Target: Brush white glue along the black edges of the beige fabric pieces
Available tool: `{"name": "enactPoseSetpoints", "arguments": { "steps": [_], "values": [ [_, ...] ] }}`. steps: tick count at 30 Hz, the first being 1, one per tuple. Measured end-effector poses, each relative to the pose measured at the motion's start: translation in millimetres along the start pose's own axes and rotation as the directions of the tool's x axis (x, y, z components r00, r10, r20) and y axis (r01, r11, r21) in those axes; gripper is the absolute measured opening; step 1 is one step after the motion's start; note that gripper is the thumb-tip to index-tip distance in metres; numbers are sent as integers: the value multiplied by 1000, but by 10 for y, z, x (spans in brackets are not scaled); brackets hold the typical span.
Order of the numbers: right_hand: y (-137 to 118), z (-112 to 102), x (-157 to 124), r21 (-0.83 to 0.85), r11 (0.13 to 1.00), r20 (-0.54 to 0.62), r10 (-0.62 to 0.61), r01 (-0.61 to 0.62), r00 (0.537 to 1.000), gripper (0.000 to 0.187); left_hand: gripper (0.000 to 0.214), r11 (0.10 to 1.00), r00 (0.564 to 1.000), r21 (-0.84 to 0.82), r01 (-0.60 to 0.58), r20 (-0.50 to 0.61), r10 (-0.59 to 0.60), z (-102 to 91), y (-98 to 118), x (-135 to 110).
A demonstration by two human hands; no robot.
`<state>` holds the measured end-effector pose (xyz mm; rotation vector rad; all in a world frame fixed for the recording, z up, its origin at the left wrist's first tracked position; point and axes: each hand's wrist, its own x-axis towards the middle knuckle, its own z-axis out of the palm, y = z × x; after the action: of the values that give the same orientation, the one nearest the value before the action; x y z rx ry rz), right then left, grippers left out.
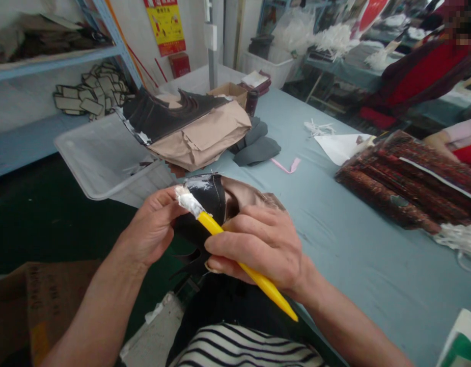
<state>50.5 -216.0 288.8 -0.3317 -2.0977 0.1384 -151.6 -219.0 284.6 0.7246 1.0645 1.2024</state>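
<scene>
My right hand is closed around a brush with a yellow handle. White paste coats the brush's bristles, which lie against the edge of a black shoe upper. A white smear covers part of the upper's top, and its tan lining shows on the right. My left hand pinches the upper's left edge beside the brush tip. Dark strips of the piece hang below between my hands. Part of the upper is hidden behind my right hand.
A stack of dark and tan uppers rests partly over a white plastic bin. Grey insole-like pieces and a pink ribbon lie on the blue-grey table. A dark red patterned bundle lies right, near another person's arm.
</scene>
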Motion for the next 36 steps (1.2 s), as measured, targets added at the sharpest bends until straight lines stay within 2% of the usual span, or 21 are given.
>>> {"name": "enactPoseSetpoints", "arguments": {
  "steps": [3, 9, 16, 19, 24, 30, 33, 36],
  "values": [
    [22, 6, -62, -21, 999, -1, 46, -46, 999, 19, 22, 999, 1000, 23, 25, 13, -26, -58, 13, 37],
    [144, 57, -64, -126, 980, -15, 154, -155, 988, 17, 30, 996, 999, 73, 50, -2, -50, -186, 8, 70],
    [76, 320, 104, -52, 996, 16, 69, -68, 998, 16, 22, 996, 999, 83, -10, 39, 7, -318, -15, 63],
    [30, 308, 119, -61, 996, 66, 70, -66, 995, 14, 24, 996, 1000, 83, -8, 30, 5, -418, -19, 48],
    [5, 204, 148, -144, 987, 211, 103, -74, 972, 15, 29, 992, 1000, 127, 15, 2, -16, -598, -53, 24],
    [-14, 272, 343, -211, 977, 329, 98, -28, 939, 24, 23, 951, 1000, 308, -23, 1, 23, -664, -70, -23],
    [15, 349, 409, -177, 984, 365, 60, 6, 929, 27, 18, 927, 998, 370, -51, -7, 57, -700, -66, -41],
    [44, 385, 409, -61, 998, 368, 32, -10, 929, 22, 17, 937, 997, 343, -63, -19, 74, -779, -68, -43]
  ]
}}
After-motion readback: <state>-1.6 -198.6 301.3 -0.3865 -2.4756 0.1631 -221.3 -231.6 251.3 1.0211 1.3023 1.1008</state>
